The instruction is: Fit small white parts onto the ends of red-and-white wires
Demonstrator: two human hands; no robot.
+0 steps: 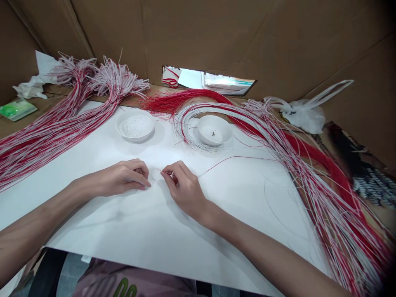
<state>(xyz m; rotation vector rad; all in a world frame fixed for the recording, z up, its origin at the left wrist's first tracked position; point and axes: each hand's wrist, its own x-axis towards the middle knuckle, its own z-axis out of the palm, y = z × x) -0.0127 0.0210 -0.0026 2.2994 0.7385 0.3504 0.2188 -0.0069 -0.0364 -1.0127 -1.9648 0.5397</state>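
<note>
My right hand (182, 185) pinches a thin red wire (230, 157) between thumb and forefinger. The wire's short end pokes out to the left of the fingertips, and its long part arcs away to the right over the white table (139, 231). Just left of that tip, my left hand (131, 177) rests on the table with its fingers curled and closed. Whatever it may hold is too small or hidden to name. Beyond the hands stand a white bowl (136, 138) with small white bits in it and a second white bowl (213, 142) with a tiny dark bit inside.
Bundles of red and white wires (77, 119) lie at the left. More red and white wires (309, 181), with a red bundle (334, 169), run down the right side. A tied plastic bag (305, 117), a green packet (18, 109) and cardboard walls (201, 37) surround the table.
</note>
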